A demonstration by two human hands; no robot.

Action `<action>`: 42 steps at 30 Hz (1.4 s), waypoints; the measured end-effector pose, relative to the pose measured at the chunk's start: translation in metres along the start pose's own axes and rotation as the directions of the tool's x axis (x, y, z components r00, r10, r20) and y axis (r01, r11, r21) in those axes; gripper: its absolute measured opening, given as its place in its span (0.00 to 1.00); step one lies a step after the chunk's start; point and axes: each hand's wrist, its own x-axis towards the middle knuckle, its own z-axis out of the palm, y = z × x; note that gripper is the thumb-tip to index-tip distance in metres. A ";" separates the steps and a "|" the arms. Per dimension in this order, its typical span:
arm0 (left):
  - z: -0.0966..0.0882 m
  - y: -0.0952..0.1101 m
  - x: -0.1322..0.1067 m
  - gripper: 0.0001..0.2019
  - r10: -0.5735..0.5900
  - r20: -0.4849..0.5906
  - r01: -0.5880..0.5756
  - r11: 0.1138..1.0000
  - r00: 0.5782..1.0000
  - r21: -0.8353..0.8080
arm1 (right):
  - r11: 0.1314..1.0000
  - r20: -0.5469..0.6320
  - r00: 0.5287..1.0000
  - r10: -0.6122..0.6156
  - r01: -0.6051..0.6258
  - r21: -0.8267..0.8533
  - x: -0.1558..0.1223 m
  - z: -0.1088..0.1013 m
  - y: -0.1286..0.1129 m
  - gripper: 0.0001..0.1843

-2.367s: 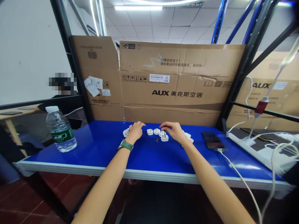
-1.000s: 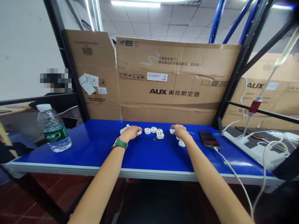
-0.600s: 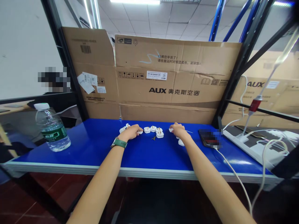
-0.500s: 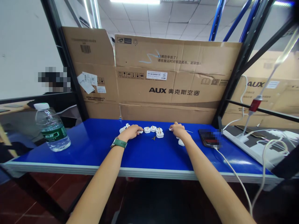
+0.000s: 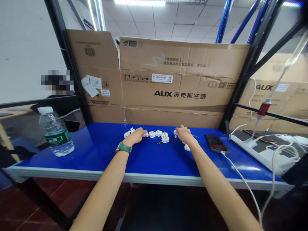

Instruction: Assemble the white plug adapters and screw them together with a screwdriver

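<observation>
My left hand (image 5: 137,136), with a green-strapped watch on the wrist, has its fingers closed on a white plug part (image 5: 145,135) at the table's surface. More white plug pieces (image 5: 127,132) lie behind and left of that hand. My right hand (image 5: 183,133) is closed over a small white plug part (image 5: 175,132), its fingers partly hidden. A thin rod (image 5: 195,137) shows just right of this hand; whether the hand holds it I cannot tell. Under the right wrist lies another white piece (image 5: 187,147). Between my hands sit several white plugs (image 5: 165,138), pins upward, with small screws (image 5: 159,143) in front.
On the blue table (image 5: 154,160), a water bottle (image 5: 56,134) stands at the left. A phone (image 5: 215,143) with a cable lies at the right, beside a white power strip (image 5: 255,157). A cardboard sheet (image 5: 139,96) walls off the back. A person sits beyond at the left.
The view has shifted slightly. At my right fingertips, more of the small white plug part shows now. My left hand stays in nearly the same place.
</observation>
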 end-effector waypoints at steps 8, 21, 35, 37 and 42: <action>-0.006 0.006 0.000 0.12 -0.022 -0.045 0.025 0.998 0.999 0.058 | 0.957 -0.202 0.979 -0.027 0.084 0.279 -0.001 -0.006 0.000 0.17; -0.007 0.019 0.002 0.12 -0.112 -0.163 0.111 0.994 0.980 -0.015 | -0.078 -0.150 0.944 -0.295 0.132 0.988 -0.018 -0.019 -0.016 0.19; -0.012 0.039 0.002 0.19 -0.114 -0.208 0.036 0.939 0.971 -0.343 | -0.307 -0.018 0.972 -0.233 -0.056 0.950 -0.020 -0.031 -0.008 0.15; -0.013 0.042 0.001 0.19 -0.092 -0.160 0.017 0.909 0.983 -0.416 | -0.291 0.013 0.969 -0.246 -0.086 0.953 -0.020 -0.030 -0.011 0.14; -0.017 0.051 -0.002 0.18 0.039 -0.012 -0.040 0.851 0.999 -0.524 | -0.256 0.047 0.962 -0.267 -0.118 0.959 -0.019 -0.024 -0.012 0.13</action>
